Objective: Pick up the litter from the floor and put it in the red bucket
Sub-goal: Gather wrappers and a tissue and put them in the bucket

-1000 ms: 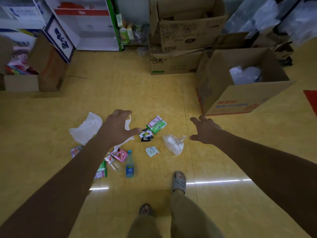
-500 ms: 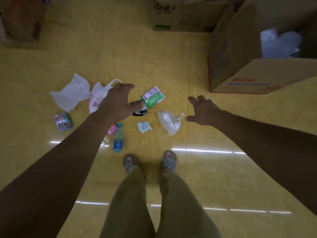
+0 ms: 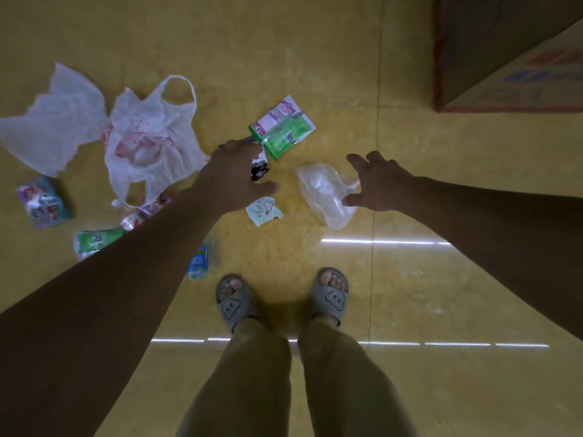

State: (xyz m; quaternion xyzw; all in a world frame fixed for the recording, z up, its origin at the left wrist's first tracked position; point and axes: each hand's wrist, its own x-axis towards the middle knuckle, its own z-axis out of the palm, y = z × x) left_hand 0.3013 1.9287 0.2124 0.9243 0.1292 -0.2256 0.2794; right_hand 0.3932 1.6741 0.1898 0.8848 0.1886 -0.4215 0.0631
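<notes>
Both have dropped lower, open and empty: left hand (image 3: 233,181) over the black wrapper (image 3: 259,171), right hand (image 3: 378,184) at three o'clock of the clear bag (image 3: 325,193). Nothing lifted yet.

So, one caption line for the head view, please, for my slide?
Open left hand and right hand reach down toward litter on yellow floor.

Bare floor (image 3: 441,159) btwn clear bag (image 3: 325,193) & box (image 3: 504,58); carrier bag (image 3: 151,143), white sheet (image 3: 53,124) bunched left, maybe overlapping.
</notes>
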